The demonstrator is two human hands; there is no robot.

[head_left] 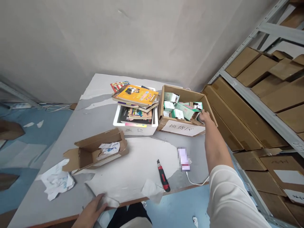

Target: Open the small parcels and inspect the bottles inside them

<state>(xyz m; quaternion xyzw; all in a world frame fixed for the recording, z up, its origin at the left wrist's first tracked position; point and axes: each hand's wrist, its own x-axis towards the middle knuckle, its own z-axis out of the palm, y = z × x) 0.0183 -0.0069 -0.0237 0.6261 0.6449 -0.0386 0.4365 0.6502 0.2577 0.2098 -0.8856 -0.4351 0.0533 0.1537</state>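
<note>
My right hand [205, 116] reaches into the front right corner of an open cardboard box [161, 119]. Its fingers are closed around something pale, mostly hidden by the hand and the box wall. Several small green and white cartons [184, 110] lie in that box, and a white label with handwriting is on its front. At the table's near edge, my left hand [91, 210] rests beside crumpled white paper [110, 201], thumb and fingers apart, holding nothing visible. A red and black utility knife [163, 176] lies on the table between my two arms.
A white bin [135, 130] is heaped with books [136, 95]. An open small carton [102, 150] holds crumpled paper, with more paper [58, 179] at left. A phone [183, 159] with a cable lies near my right arm. Shelves of cardboard boxes [258, 117] stand on the right.
</note>
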